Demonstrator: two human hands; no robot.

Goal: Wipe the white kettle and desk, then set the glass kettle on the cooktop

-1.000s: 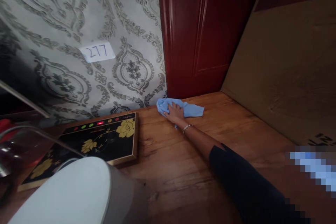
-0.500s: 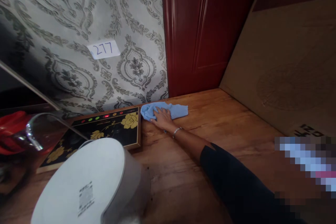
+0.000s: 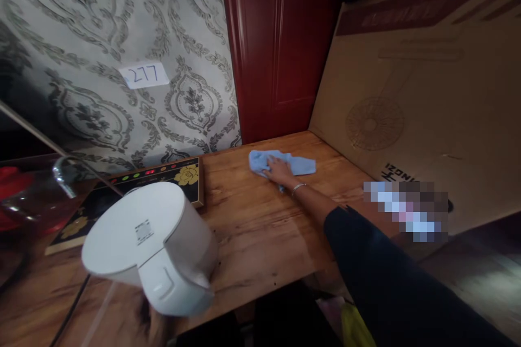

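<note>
Your right hand (image 3: 278, 169), palm down with fingers loosely spread, presses one rumpled light-blue cloth (image 3: 302, 165) onto the wooden tabletop (image 3: 248, 209); your left hand, I cannot tell. Nearby: one white electric kettle (image 3: 152, 241), one gold-flowered induction cooker (image 3: 181, 176).

Palm of the right hand (image 3: 280, 172) can't be seen, and that hand hides part of the blue cloth (image 3: 260, 159). The dark sleeve (image 3: 374, 265) runs off the bottom edge. The white kettle (image 3: 126, 222) blocks a chunk of the black cooktop (image 3: 188, 174), and the label (image 3: 144, 231) on its lid is too tiny to read. There's a dim, blurry shape (image 3: 157, 328) under the kettle, no telling if it's the left hand. Cardboard box (image 3: 439, 87) gets chopped by the right edge, and a pixelated patch (image 3: 407, 211) covers something in front.
</note>
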